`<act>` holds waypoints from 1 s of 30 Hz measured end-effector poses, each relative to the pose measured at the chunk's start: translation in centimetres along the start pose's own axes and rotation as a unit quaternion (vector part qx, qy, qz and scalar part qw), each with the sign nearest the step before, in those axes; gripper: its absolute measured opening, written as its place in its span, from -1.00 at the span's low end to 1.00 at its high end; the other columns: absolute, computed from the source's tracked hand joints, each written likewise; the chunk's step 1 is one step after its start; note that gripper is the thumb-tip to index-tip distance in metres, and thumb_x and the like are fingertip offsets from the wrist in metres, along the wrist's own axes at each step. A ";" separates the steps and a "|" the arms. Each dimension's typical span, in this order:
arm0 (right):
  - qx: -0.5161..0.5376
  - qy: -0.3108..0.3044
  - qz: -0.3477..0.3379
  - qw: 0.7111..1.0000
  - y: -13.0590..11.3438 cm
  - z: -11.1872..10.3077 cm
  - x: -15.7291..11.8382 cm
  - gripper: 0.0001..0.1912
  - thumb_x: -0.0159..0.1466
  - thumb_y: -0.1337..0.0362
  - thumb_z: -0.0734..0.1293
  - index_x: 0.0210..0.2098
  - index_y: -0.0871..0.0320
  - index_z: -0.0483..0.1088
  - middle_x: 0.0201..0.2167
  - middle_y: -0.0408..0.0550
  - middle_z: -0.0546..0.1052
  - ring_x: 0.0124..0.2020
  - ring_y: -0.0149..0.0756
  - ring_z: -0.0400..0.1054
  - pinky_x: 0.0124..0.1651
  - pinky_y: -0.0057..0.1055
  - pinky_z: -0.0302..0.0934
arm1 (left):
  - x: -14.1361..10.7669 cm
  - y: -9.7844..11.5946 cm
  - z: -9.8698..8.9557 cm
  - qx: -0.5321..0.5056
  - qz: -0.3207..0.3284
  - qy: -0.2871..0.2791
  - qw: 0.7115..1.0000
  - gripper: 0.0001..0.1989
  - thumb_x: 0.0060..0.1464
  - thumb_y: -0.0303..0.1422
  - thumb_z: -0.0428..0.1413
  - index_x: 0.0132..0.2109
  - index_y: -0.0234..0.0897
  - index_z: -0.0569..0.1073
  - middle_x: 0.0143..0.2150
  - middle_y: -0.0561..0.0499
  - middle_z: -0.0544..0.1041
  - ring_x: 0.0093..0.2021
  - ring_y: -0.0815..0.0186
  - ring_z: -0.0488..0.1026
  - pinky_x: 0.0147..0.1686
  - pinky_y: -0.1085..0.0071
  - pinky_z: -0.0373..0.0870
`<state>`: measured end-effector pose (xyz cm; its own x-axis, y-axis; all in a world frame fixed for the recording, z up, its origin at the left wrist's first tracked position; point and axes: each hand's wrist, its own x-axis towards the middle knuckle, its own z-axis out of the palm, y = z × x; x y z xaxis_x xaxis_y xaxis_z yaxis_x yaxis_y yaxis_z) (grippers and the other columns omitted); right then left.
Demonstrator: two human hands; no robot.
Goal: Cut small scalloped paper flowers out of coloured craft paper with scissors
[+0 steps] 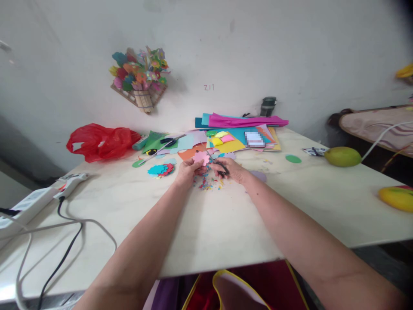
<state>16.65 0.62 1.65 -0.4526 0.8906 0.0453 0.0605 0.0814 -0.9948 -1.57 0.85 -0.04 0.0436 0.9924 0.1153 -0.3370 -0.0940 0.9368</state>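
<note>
My left hand (188, 173) pinches a pink scalloped paper piece (201, 159) near the middle of the table. Close on its right, my right hand (228, 169) is wrapped round black-handled scissors (222, 168), whose blades point up and left beside the pink paper. Small coloured paper scraps (208, 184) lie under and in front of both hands. Left of my left hand rests a pile of scalloped paper pieces (157, 170), blue on top, with red and others beneath.
Coloured sheets (237, 142) and a phone (254, 139) lie behind the hands. A red plastic bag (100, 142), a second pair of scissors (167, 141) and a power strip (30, 206) with cables are at left. At right are a green circle (293, 159) and a green fruit (342, 156).
</note>
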 end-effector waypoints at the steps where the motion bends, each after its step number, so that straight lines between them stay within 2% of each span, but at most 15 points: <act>1: -0.006 -0.002 0.001 1.000 0.0 0.0 0.0 -0.64 0.06 0.06 0.44 -0.44 0.22 0.32 -0.63 -0.19 0.40 -0.71 -0.57 0.24 -0.77 -0.66 -0.09 | 0.0 0.0 0.0 0.000 0.003 0.001 1.000 -0.71 -0.29 -0.33 0.36 -0.41 -0.39 0.48 -0.55 0.00 0.49 -0.59 0.39 0.43 -0.55 0.50 0.40; 9: -0.018 -0.031 0.003 0.999 -0.1 0.0 -0.2 -0.67 0.10 0.08 0.42 -0.42 0.23 0.31 -0.64 -0.19 0.42 -0.73 -0.57 0.24 -0.76 -0.66 -0.07 | -0.6 0.6 0.6 0.005 0.023 0.017 1.000 -0.71 -0.29 -0.28 0.36 -0.45 -0.38 0.48 -0.58 0.05 0.44 -0.62 0.43 0.36 -0.59 0.49 0.36; 18: -0.010 -0.052 -0.018 0.998 0.3 -0.1 -0.1 -0.62 0.11 0.02 0.39 -0.39 0.23 0.31 -0.59 -0.16 0.46 -0.70 -0.55 0.27 -0.76 -0.64 -0.05 | -0.5 0.5 0.8 -0.039 0.049 0.049 0.997 -0.71 -0.32 -0.33 0.37 -0.40 -0.38 0.53 -0.41 -0.05 0.56 -0.41 0.36 0.49 -0.32 0.46 0.45; 30: -0.027 -0.033 -0.016 0.999 0.2 0.3 0.0 -0.64 0.14 0.03 0.38 -0.39 0.22 0.30 -0.60 -0.15 0.46 -0.70 -0.55 0.28 -0.76 -0.65 -0.05 | -0.5 0.6 1.2 -0.078 0.049 0.053 0.994 -0.70 -0.31 -0.35 0.36 -0.35 -0.38 0.53 -0.40 -0.04 0.58 -0.36 0.31 0.53 -0.29 0.42 0.48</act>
<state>16.37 0.48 1.41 -0.5127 0.8558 0.0689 0.0917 0.1344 -0.9867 -0.63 0.18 0.85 -0.0923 0.9828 0.1598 -0.4778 -0.1846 0.8589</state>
